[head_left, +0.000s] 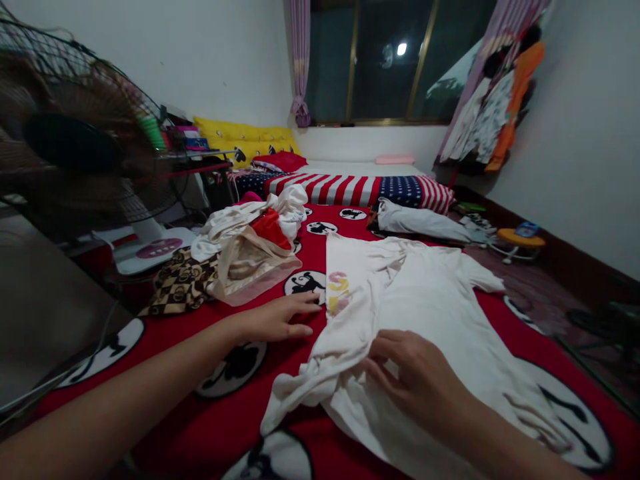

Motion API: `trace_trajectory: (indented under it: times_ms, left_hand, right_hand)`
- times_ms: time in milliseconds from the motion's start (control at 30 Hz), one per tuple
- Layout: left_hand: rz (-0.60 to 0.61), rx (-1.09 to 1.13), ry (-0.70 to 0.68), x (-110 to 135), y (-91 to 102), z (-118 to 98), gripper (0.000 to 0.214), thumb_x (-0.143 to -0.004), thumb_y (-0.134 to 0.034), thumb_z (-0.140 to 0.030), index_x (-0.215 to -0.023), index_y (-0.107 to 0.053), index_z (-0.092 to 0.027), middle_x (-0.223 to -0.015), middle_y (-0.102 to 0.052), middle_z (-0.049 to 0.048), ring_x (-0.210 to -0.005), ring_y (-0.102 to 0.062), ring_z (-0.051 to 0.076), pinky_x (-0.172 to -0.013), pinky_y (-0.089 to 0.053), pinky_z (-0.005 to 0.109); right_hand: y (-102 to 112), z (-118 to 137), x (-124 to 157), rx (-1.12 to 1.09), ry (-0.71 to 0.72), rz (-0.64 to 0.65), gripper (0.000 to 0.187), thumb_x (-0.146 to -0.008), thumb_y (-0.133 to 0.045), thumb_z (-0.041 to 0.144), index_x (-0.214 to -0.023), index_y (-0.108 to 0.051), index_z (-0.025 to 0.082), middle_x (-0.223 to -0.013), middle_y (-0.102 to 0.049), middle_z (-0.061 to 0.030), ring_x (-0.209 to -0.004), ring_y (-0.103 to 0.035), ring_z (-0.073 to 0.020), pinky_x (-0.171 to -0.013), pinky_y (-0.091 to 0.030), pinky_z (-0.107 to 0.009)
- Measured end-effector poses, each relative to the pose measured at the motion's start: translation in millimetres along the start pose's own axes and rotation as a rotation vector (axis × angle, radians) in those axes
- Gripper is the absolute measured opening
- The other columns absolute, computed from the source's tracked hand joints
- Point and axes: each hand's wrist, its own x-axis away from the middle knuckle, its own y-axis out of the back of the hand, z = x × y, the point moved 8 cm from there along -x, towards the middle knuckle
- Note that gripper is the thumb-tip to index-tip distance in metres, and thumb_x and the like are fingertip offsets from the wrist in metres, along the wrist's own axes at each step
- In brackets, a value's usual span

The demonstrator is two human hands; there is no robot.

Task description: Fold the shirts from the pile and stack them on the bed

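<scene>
A white T-shirt (pixel 440 300) with a pink and yellow print lies spread on the red patterned bedspread (pixel 200 427). Its left side is folded over and wrinkled, and a sleeve trails toward the near edge. My right hand (pixel 410 373) rests on the shirt with curled fingers pinching the folded fabric near the middle. Just left of the shirt, my left hand (pixel 280 317) hovers low over the bedspread, fingers stretched out and holding nothing.
At the left lies a pile of clothes (pixel 255 253) in white, beige, red and brown check. A fan (pixel 80 140) stands beyond it. Grey folded clothing (pixel 420 220) lies farther back. Behind it is a bed with a striped cover (pixel 340 190). A stool (pixel 520 239) stands right.
</scene>
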Motion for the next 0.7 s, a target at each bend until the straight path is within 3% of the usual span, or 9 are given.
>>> trace_trajectory:
  times_ms: [67, 133, 200, 300, 400, 533, 600, 700]
  left_hand:
    - [-0.033, 0.090, 0.017, 9.6, 6.0, -10.6, 0.032, -0.088, -0.055, -0.034, -0.114, -0.067, -0.020, -0.133, -0.057, 0.0099, -0.119, -0.055, 0.023, -0.102, -0.038, 0.031]
    - [-0.018, 0.170, 0.075, 16.5, 6.2, -20.0, 0.030, -0.090, -0.051, -0.036, -0.099, -0.071, -0.017, -0.104, -0.070, 0.0064, -0.093, -0.064, 0.018, -0.083, -0.046, 0.024]
    - [0.023, 0.238, 0.126, 19.8, 3.3, -28.5, 0.032, -0.090, -0.049, -0.038, -0.094, -0.071, -0.015, -0.086, -0.071, 0.0031, -0.077, -0.063, 0.015, -0.068, -0.045, 0.020]
    - [-0.022, 0.221, 0.105, 11.4, 8.8, -39.4, 0.027, -0.088, -0.051, -0.033, -0.094, -0.072, -0.016, -0.086, -0.072, 0.0026, -0.077, -0.063, 0.015, -0.067, -0.044, 0.020]
    - [-0.162, 0.125, 0.028, -16.2, 20.2, -45.3, 0.023, -0.087, -0.052, -0.026, -0.093, -0.072, -0.017, -0.088, -0.072, 0.0032, -0.080, -0.063, 0.015, -0.073, -0.045, 0.022]
    - [-0.291, 0.056, -0.069, -74.1, 22.0, -45.3, 0.026, -0.085, -0.052, -0.021, -0.102, -0.071, -0.016, -0.101, -0.072, 0.0064, -0.093, -0.064, 0.018, -0.084, -0.047, 0.026]
    - [-0.362, -0.046, -0.067, -104.3, 23.2, -36.1, 0.028, -0.083, -0.053, -0.018, -0.106, -0.069, -0.016, -0.108, -0.069, 0.0077, -0.101, -0.062, 0.019, -0.091, -0.046, 0.029]
    - [-0.486, -0.221, 0.069, -142.0, 33.8, -1.5, 0.032, -0.082, -0.052, -0.015, -0.110, -0.068, -0.017, -0.114, -0.066, 0.0084, -0.108, -0.060, 0.020, -0.095, -0.046, 0.031]
  right_hand:
    - [-3.4, -2.1, 1.6, -0.018, -0.025, 0.023, 0.019, -0.085, -0.052, 0.027, -0.079, -0.069, 0.023, -0.078, -0.066, -0.0057, -0.073, -0.059, -0.0176, -0.065, -0.040, -0.026]
    - [-3.7, -9.6, -1.5, -0.019, -0.062, 0.023, 0.017, -0.083, -0.053, 0.023, -0.081, -0.070, 0.023, -0.081, -0.067, -0.0058, -0.075, -0.060, -0.0176, -0.065, -0.040, -0.025]
    - [-2.0, -18.2, -5.9, -0.011, -0.088, 0.020, 0.015, -0.080, -0.054, 0.020, -0.079, -0.069, 0.022, -0.080, -0.067, -0.0051, -0.074, -0.060, -0.0171, -0.064, -0.039, -0.025]
    - [0.8, -32.3, -12.2, -0.052, -0.112, 0.035, 0.012, -0.076, -0.056, 0.018, -0.074, -0.068, 0.020, -0.077, -0.067, -0.0042, -0.069, -0.059, -0.0160, -0.062, -0.038, -0.025]
    - [1.4, -51.7, -18.1, -0.241, -0.163, 0.061, 0.012, -0.074, -0.056, 0.019, -0.073, -0.068, 0.018, -0.070, -0.066, -0.0030, -0.063, -0.057, -0.0146, -0.058, -0.037, -0.024]
    - [5.2, -87.5, -28.5, -0.477, -0.261, 0.009, 0.016, -0.075, -0.055, 0.027, -0.072, -0.065, 0.016, -0.061, -0.062, -0.0010, -0.056, -0.053, -0.0130, -0.053, -0.037, -0.024]
    - [10.4, -110.0, -34.7, -0.547, -0.323, -0.064, 0.016, -0.074, -0.057, 0.030, -0.074, -0.063, 0.015, -0.063, -0.061, -0.0010, -0.055, -0.051, -0.0124, -0.051, -0.037, -0.024]
    - [22.1, -146.8, -45.6, -0.565, -0.445, -0.197, 0.021, -0.071, -0.061, 0.029, -0.086, -0.063, 0.014, -0.073, -0.065, -0.0035, -0.054, -0.053, -0.0120, -0.049, -0.041, -0.024]
